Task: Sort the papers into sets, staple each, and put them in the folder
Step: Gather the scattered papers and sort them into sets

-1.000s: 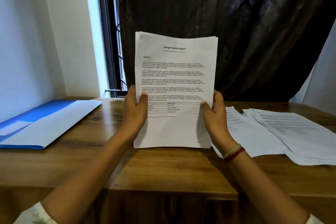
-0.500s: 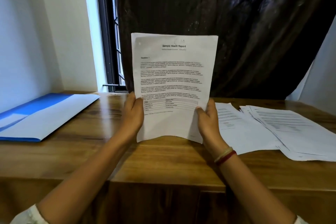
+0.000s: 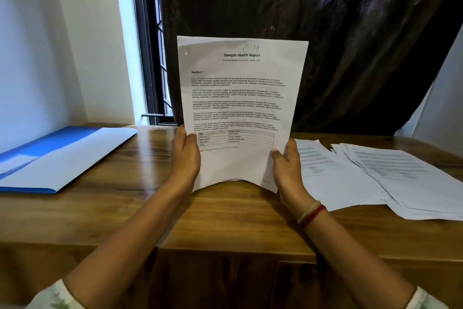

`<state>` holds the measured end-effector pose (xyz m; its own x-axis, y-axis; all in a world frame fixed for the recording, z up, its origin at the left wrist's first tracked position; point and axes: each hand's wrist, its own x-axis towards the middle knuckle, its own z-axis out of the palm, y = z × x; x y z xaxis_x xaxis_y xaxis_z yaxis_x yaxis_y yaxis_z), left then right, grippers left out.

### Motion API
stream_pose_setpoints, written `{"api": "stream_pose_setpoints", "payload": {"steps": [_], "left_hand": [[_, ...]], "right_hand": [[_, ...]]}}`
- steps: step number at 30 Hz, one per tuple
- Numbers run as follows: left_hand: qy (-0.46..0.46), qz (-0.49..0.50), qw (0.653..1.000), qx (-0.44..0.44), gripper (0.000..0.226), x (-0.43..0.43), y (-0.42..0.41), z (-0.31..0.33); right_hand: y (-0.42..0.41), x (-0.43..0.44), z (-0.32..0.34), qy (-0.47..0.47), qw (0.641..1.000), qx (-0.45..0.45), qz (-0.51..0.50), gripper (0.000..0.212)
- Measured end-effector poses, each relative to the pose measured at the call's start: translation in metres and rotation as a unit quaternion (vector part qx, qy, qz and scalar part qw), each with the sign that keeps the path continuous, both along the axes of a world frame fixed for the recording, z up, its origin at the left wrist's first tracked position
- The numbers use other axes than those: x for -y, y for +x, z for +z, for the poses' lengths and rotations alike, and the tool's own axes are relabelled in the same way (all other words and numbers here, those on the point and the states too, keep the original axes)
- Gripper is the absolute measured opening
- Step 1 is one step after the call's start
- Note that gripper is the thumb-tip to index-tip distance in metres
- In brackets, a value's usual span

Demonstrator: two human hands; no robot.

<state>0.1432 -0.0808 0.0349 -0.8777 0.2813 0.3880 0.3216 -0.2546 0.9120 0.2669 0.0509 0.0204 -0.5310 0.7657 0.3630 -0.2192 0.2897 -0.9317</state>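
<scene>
I hold a set of white papers (image 3: 238,98) upright above the wooden table (image 3: 150,211); the top sheet reads "Sample Health Report". My left hand (image 3: 186,155) grips the set's lower left edge, my right hand (image 3: 286,167) grips its lower right edge. The bottom edge bows just over the table. An open blue folder (image 3: 57,155) lies flat at the left. Loose printed papers (image 3: 375,178) are spread on the table to the right. No stapler is in view.
A white wall and a dark-framed window (image 3: 150,58) stand behind the table at the left. A dark curtain (image 3: 325,33) hangs behind the middle and right. The table's front edge (image 3: 225,251) runs below my forearms.
The sheets' top edges, fanned a second ago, now line up. The bottom edge has lifted slightly and bows. My hands keep their grip on the two sides.
</scene>
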Motion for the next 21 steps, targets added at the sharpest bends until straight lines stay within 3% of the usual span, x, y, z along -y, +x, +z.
{"api": "stream_pose_setpoints", "payload": {"steps": [10,21], "left_hand": [[-0.014,-0.002,1.000,0.016,0.027,0.002,0.003,-0.005],[-0.037,0.041,0.997,-0.052,0.035,0.006,-0.009,0.008]], "right_hand": [[0.007,0.005,-0.007,0.006,1.000,0.013,0.015,0.023],[0.009,0.003,0.005,-0.001,0.999,0.005,0.051,0.026]]}}
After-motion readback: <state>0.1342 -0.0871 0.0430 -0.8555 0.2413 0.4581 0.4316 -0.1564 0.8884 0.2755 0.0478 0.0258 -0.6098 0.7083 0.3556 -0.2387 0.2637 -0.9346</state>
